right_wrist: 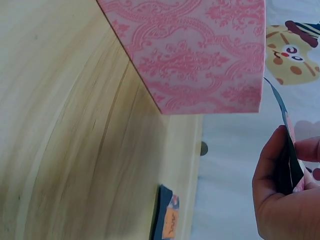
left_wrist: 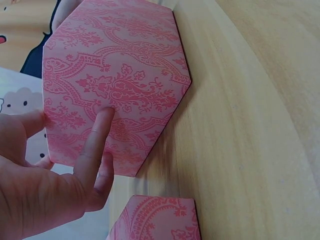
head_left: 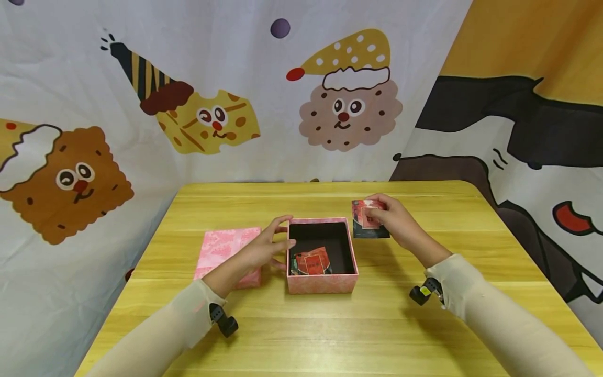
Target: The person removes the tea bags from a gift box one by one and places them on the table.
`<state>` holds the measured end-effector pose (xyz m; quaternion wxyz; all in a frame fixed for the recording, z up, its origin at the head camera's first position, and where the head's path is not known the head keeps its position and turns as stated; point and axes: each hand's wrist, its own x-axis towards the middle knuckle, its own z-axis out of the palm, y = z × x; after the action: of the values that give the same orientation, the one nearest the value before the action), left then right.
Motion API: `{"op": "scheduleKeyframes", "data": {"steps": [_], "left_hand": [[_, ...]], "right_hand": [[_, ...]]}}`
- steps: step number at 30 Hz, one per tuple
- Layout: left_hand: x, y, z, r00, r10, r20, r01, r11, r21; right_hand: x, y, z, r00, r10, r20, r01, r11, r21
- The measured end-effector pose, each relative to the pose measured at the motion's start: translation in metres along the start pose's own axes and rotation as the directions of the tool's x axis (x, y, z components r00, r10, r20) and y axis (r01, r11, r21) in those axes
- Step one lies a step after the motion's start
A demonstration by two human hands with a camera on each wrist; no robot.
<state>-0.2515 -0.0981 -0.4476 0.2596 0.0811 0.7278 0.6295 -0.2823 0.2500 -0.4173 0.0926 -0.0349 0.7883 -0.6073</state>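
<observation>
Packet (head_left: 368, 226) beside open box (head_left: 322, 284)
Right fingers (right_wrist: 271, 150) clamp packet; left fingers (left_wrist: 95, 145) spread, apparently touching box; weak brace could let it slide

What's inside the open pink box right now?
A mostly red packet sits toward the near left of the open pink box, with black lining showing beyond it. Anything under the packet is hidden, as is the floor tight against the near side.
</observation>
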Motion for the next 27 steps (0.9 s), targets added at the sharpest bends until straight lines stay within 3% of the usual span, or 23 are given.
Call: {"op": "scheduleKeyframes", "data": {"steps": [17, 27], "left_hand": [[0.0, 0.0, 0.0, 1.0, -0.002, 0.0, 0.002, 1.0, -0.008], [0.0, -0.001, -0.001, 1.0, 0.006, 0.009, -0.006, 1.0, -0.013]], "right_hand": [[0.001, 0.018, -0.015, 0.999, 0.051, -0.005, -0.051, 0.999, -0.004], [0.001, 0.036, -0.021, 0.998, 0.052, 0.038, -0.052, 0.999, 0.008]]}}
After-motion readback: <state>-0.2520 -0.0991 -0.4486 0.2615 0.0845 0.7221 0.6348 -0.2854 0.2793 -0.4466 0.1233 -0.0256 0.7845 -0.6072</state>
